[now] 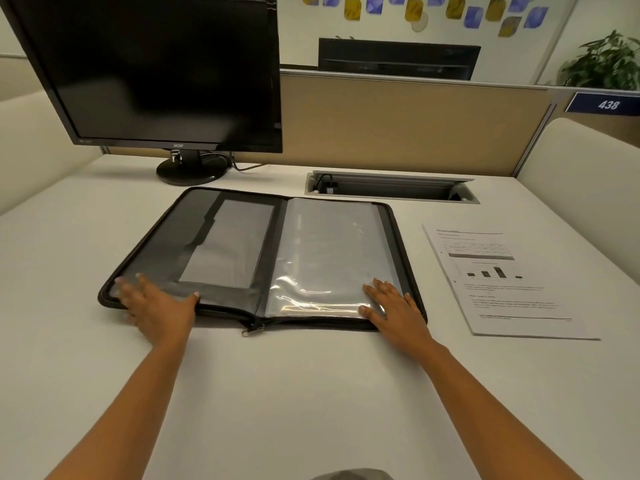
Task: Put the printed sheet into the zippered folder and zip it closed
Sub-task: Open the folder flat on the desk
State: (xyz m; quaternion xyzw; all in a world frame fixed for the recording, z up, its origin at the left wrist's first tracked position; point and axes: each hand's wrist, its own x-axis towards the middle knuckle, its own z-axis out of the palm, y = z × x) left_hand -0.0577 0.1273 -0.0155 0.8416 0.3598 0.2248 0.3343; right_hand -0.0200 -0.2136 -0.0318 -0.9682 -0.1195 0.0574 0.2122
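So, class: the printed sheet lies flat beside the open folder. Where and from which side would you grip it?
Probably the printed sheet at its near left corner, from the folder side with the right hand: it lies flat, that corner is nearest.

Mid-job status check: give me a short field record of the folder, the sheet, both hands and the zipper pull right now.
folder: zippered folder lies unzipped and open flat on the desk
sheet: printed sheet lies on the desk right of the folder, apart from it, not yet inside
left hand: left hand rests flat on the folder's near left corner, slightly blurred
right hand: right hand rests flat on the clear sleeve, fingers straight
zipper pull: zipper pull sits at the near edge by the spine
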